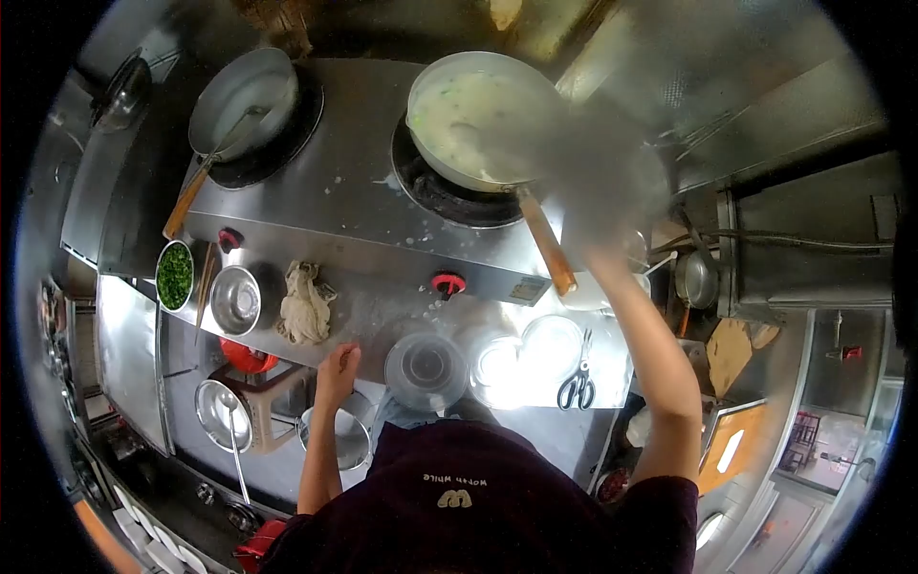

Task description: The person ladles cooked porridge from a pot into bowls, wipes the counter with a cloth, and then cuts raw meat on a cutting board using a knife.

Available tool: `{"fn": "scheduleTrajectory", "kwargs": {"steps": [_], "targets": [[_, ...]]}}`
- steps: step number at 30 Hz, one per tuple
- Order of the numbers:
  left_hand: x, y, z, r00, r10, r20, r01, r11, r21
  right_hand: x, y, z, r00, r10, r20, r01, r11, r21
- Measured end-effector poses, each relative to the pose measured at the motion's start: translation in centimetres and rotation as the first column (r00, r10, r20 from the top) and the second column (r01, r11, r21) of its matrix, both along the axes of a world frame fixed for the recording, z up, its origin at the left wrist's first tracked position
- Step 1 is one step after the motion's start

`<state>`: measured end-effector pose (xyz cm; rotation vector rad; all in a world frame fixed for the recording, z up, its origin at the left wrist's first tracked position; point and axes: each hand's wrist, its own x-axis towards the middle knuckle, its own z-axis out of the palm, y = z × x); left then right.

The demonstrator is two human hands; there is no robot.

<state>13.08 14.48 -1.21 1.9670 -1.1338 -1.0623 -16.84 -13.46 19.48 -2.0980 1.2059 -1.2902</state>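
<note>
A wide pan (483,115) of pale, milky liquid with green bits sits on the right burner, its wooden handle (547,241) pointing toward me. My right hand (607,256) reaches past that handle on the right; a grey blur covers its fingers and whatever they may hold. Close to the counter's front edge is my left hand (341,370), its fingers curled in, with nothing clearly visible in them. It is below a crumpled cloth (306,304) and left of a clear plastic container (426,371).
On the left burner rests another pan (239,100) with a ladle. Chopped greens in a bowl (175,275), a metal bowl (235,299) and chopsticks (205,292) line the counter's left. Black scissors (577,385) lie at the right, near round lids (552,346).
</note>
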Motion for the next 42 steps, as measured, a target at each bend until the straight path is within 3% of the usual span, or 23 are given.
{"fn": "scheduleTrajectory", "kwargs": {"steps": [4,6,11,13,16,19,22,25,26,29,32,34,37,38,41,42], "targets": [[0.0,-0.6,0.8,1.0,0.015,-0.017,-0.014,0.996,0.086,1.0,-3.2,-0.2,0.988,0.155,0.014,-0.153,0.986,-0.072],[0.1,-0.7,1.5,0.999,0.025,-0.038,-0.02,0.994,0.107,0.9,-5.3,-0.8,0.981,0.164,-0.108,-0.188,0.945,-0.268],[0.6,-0.3,1.0,0.989,0.087,-0.12,-0.073,0.99,0.118,-1.6,-6.4,0.7,0.941,0.097,-0.323,-0.18,0.955,-0.235],[0.8,-0.2,0.7,0.995,0.079,-0.064,-0.075,0.995,0.071,-2.9,-5.8,1.1,0.925,0.052,-0.376,-0.15,0.96,-0.236],[0.6,-0.7,1.6,0.992,0.1,-0.074,-0.096,0.994,0.06,-3.9,-3.4,2.0,0.963,-0.045,-0.264,-0.007,0.981,-0.192],[0.8,-1.0,1.3,0.995,0.081,-0.057,-0.078,0.996,0.047,-3.5,-2.2,2.8,0.991,-0.131,0.022,0.127,0.985,0.116],[0.3,-1.6,1.9,0.996,0.076,-0.053,-0.075,0.997,0.018,-2.2,-2.0,2.7,0.902,-0.215,0.374,0.072,0.93,0.36],[-0.1,-2.1,1.7,0.998,0.027,-0.058,-0.028,1.0,-0.009,-1.4,-3.6,2.0,0.855,-0.227,0.466,-0.012,0.89,0.456],[-0.1,-2.2,1.5,0.998,-0.001,-0.055,0.0,1.0,-0.017,-1.3,-4.2,1.4,0.874,-0.133,0.468,-0.06,0.925,0.376],[-1.7,-3.8,4.2,0.97,0.063,-0.236,-0.056,0.998,0.034,-0.8,-5.7,1.4,0.974,0.085,0.208,-0.11,0.987,0.114],[-5.3,-8.3,8.0,0.832,0.218,-0.51,-0.158,0.975,0.158,-1.1,-7.0,1.7,0.971,0.14,-0.191,-0.176,0.967,-0.185],[-8.5,-11.1,10.2,0.752,0.028,-0.658,-0.002,0.999,0.041,-1.7,-7.3,1.4,0.923,0.114,-0.368,-0.238,0.92,-0.311],[-13.7,-15.0,12.4,0.563,-0.102,-0.82,0.191,0.982,0.009,-2.4,-6.1,0.7,0.932,0.007,-0.363,-0.125,0.944,-0.305],[-15.5,-15.9,12.9,0.521,-0.144,-0.841,0.218,0.975,-0.032,-2.7,-5.8,0.3,0.955,-0.028,-0.296,-0.09,0.922,-0.377],[-19.0,-18.3,14.1,0.422,-0.125,-0.898,0.193,0.98,-0.046,-2.6,-2.3,1.5,0.947,-0.165,-0.274,0.187,0.981,0.055],[-19.4,-18.6,14.2,0.414,-0.093,-0.906,0.174,0.984,-0.022,-2.4,-1.7,0.9,0.987,-0.158,-0.024,0.159,0.983,0.096]]}}
